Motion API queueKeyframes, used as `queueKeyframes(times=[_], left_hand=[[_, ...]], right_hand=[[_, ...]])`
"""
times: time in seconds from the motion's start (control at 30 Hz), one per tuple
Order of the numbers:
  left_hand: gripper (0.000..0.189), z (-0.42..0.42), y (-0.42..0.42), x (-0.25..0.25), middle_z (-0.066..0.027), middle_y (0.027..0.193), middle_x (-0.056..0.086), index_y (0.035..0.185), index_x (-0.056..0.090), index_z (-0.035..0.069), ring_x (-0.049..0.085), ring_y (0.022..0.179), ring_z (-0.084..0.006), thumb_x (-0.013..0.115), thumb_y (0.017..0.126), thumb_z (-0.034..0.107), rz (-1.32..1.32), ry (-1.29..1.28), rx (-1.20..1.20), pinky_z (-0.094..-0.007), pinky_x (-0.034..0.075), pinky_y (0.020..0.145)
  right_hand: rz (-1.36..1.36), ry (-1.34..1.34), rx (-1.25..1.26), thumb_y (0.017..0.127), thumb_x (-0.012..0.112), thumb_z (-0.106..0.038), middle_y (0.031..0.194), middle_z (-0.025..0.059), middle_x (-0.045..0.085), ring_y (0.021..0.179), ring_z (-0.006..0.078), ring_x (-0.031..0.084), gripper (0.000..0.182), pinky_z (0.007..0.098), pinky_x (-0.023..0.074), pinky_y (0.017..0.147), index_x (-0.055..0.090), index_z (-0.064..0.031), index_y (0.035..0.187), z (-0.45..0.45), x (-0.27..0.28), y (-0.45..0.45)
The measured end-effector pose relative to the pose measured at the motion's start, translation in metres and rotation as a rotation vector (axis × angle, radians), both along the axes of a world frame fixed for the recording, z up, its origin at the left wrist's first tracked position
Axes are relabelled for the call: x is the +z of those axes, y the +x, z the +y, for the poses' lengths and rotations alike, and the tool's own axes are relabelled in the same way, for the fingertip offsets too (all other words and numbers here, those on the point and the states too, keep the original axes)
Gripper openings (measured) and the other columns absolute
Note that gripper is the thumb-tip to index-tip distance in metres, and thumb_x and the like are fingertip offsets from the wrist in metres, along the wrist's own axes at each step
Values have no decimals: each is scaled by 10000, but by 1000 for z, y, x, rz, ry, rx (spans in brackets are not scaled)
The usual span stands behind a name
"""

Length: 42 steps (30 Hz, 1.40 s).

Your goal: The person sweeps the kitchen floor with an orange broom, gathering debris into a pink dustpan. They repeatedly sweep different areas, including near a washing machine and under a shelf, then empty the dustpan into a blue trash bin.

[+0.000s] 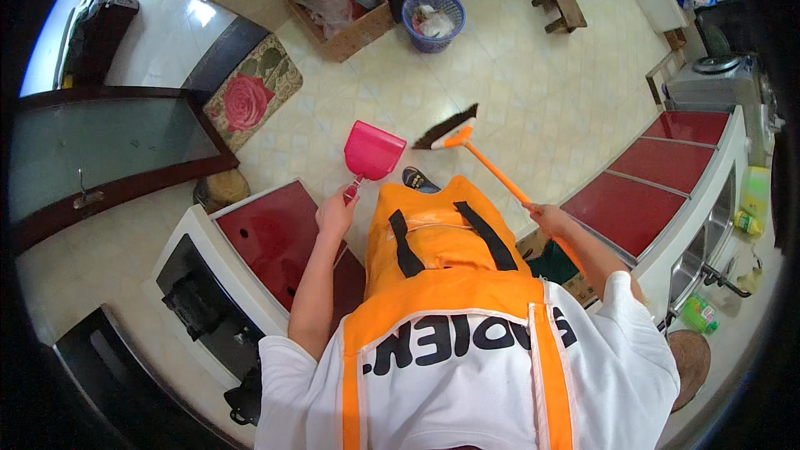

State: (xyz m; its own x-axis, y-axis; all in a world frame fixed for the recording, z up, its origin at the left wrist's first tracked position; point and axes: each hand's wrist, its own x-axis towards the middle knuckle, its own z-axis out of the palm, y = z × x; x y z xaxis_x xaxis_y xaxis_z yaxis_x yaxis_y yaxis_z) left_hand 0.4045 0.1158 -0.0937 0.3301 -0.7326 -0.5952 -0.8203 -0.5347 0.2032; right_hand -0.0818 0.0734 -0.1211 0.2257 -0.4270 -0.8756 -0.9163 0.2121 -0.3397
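My left hand (pixel 335 211) grips the short handle of a pink plastic dustpan (pixel 375 150), whose pan reaches forward over the tiled floor. Around the orange stick of a broom (pixel 497 172) my right hand (pixel 551 220) is closed. The broom's dark bristles (pixel 449 128) lie to the right of the dustpan, with a small gap between the two. Whether the dustpan touches the floor I cannot tell. One dark shoe (pixel 420 179) shows below the hem of my orange apron (pixel 437 237).
A blue plastic basket (pixel 432 44) and a cardboard box (pixel 356 37) holding bags stand ahead. Small wooden stools (pixel 560 3) are at the far right. A rose-patterned mat (pixel 253 97) lies by an open door (pixel 119 156). Red-fronted cabinets (pixel 644 194) flank me.
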Motion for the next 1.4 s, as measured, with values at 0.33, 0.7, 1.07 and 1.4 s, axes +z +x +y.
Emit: queueKeyframes(times=[0.33, 0.7, 1.07, 1.4], left_hand=[[383, 60, -29, 23, -184, 868, 634, 1126, 565, 154, 607, 830, -351, 567, 819, 383, -149, -80, 133, -434, 474, 707], [395, 79, -49, 34, -179, 866, 637, 1126, 567, 129, 611, 821, -342, 580, 813, 370, -157, -180, 264, -423, 476, 698], [369, -17, -51, 5, -182, 868, 627, 1154, 534, 157, 600, 803, -359, 613, 800, 225, 38, -356, -134, -431, 467, 688], [422, -151, -58, -19, -165, 857, 632, 1196, 487, 155, 600, 799, -357, 604, 796, 222, 157, -353, -530, -430, 463, 668]], right_hand=[[0, -261, 346, 886, 409, -206, 911, 104, 630, 818, 268, 603, 388, 392, 483, 671, 469, -280, 1262, -19, -83, 91], [238, -266, 552, 855, 425, -145, 940, 50, 631, 871, 231, 617, 437, 368, 501, 683, 477, -326, 1249, 28, -79, -26], [137, -208, 97, 869, 457, -235, 887, 85, 632, 786, 255, 608, 384, 374, 482, 627, 482, -307, 1245, 97, -46, -82], [164, -259, -427, 882, 422, -228, 891, 151, 621, 748, 281, 605, 410, 414, 479, 641, 401, -242, 1291, 73, -52, -3]])
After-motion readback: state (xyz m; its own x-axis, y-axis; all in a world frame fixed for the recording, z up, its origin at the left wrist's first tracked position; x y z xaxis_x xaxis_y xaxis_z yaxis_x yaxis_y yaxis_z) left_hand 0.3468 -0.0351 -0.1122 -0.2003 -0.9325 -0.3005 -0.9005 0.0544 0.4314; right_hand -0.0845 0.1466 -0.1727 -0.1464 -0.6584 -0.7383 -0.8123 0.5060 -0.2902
